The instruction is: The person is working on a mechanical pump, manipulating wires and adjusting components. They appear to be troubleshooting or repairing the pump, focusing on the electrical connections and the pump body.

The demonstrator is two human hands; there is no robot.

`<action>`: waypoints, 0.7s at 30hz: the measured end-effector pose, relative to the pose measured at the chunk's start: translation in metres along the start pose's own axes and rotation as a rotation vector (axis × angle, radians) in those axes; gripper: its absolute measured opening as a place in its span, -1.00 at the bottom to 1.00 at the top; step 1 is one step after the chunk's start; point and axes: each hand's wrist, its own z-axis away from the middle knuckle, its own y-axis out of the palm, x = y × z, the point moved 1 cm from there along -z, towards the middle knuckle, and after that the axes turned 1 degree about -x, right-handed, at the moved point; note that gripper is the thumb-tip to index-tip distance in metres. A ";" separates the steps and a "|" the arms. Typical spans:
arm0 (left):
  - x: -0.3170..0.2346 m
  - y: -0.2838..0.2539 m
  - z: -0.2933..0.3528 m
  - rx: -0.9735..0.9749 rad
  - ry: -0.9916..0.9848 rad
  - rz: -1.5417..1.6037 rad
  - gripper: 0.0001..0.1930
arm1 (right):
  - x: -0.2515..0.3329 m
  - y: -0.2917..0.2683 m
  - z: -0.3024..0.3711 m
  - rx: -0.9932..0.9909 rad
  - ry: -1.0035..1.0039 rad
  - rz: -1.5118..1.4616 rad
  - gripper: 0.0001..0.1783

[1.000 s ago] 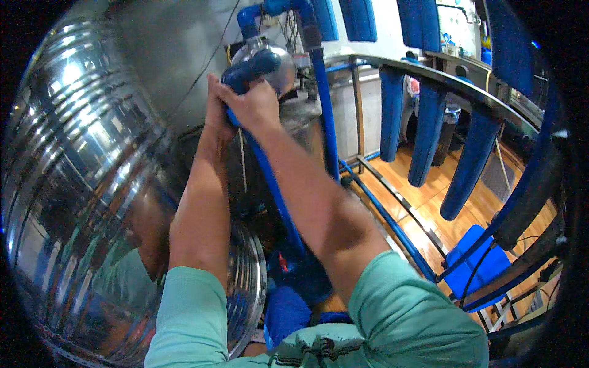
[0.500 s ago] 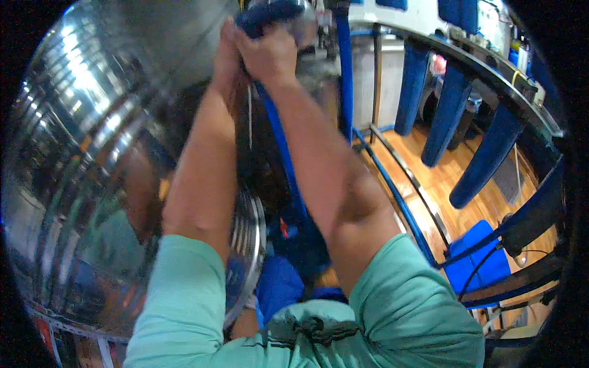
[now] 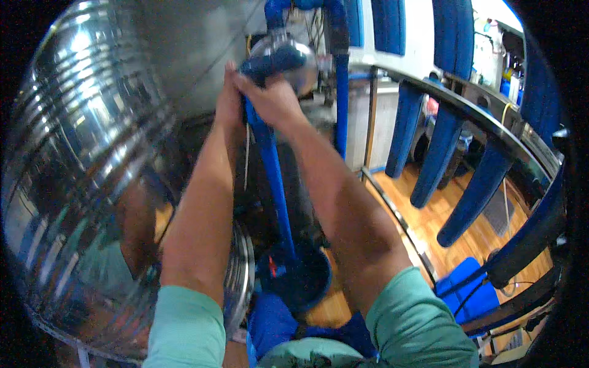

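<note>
The right hand [image 3: 277, 104] was found wrapped about the upper end of a blue pipe [image 3: 274, 172], near its dark blue elbow [image 3: 279, 62]; the left hand [image 3: 230, 103] bore against the pipe's left side, though how far its fingers closed could not be told. The pipe sloped down into a dark bucket [image 3: 328, 276], to the right of a large ribbed metal tank [image 3: 92, 104].

tan floor [image 3: 427, 228]: dark bucket [image 3: 314, 281], grey mat [image 3: 498, 211] on it
</note>
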 end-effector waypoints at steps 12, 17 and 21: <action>-0.053 0.003 -0.085 -0.330 0.465 -1.004 -0.73 | 0.023 -0.029 0.017 0.253 0.073 0.120 -0.47; -0.036 0.000 -0.192 0.039 0.756 -1.610 -0.73 | 0.044 -0.035 0.009 0.430 0.250 0.260 -0.44; -0.041 0.018 -0.205 0.084 0.492 -1.442 -0.71 | 0.020 -0.046 0.021 0.424 0.321 0.202 -0.49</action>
